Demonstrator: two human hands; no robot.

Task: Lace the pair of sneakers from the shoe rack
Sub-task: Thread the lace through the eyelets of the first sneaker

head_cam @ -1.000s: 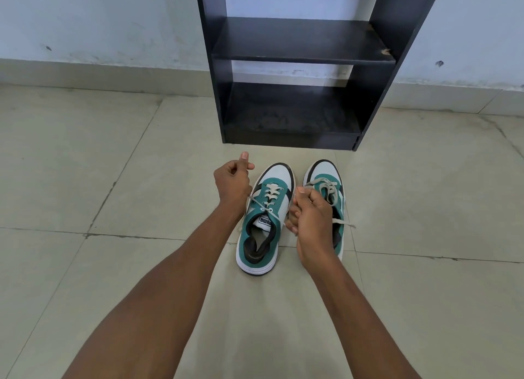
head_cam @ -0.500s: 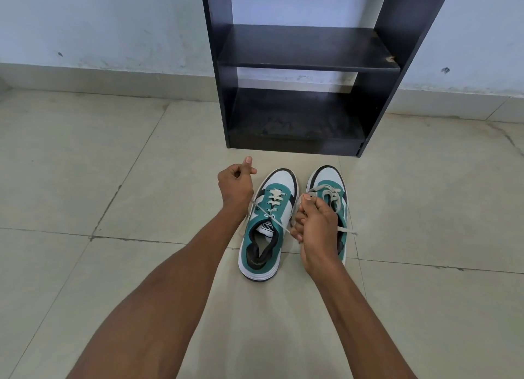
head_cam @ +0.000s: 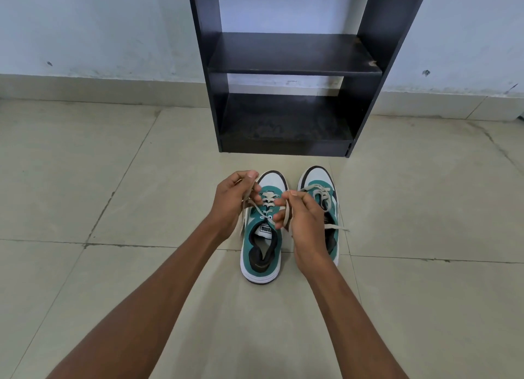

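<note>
Since the earlier frame, the left hand [head_cam: 231,206] and right hand [head_cam: 304,223] had drawn closer, each grip pinching a lace end [head_cam: 287,214] over the left sneaker [head_cam: 262,237].

Soft, even daylight; the floor [head_cam: 113,194] shows faint shadows, no glare. Focus is sharp, with wide-angle bending toward the edges.
</note>
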